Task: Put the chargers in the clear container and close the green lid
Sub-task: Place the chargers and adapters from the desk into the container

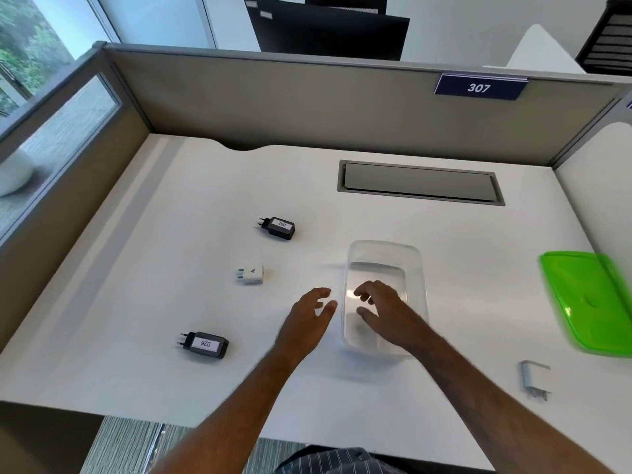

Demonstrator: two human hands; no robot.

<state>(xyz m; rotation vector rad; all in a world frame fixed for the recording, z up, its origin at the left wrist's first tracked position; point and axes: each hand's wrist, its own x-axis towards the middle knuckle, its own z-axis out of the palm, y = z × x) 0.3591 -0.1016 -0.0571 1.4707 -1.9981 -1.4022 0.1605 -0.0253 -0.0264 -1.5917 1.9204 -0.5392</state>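
Note:
The clear container [386, 254] stands open on the white desk, nothing inside it. My right hand [386, 309] hovers over its near half, fingers spread, holding nothing. My left hand [309, 319] is just left of the container's wall, fingers apart and empty. A black charger labelled 002 [278, 228] lies at the back left. In front of it lies a white charger [251, 274]. Another black charger, labelled 026 [204, 344], lies at the front left. A second white charger [535, 378] lies at the front right. The green lid [588, 299] rests at the right edge.
A grey cable hatch [419, 183] is set into the desk behind the container. Beige partition walls [273, 100] enclose the desk at the back and left. The desk's front edge [102, 408] runs close to my body.

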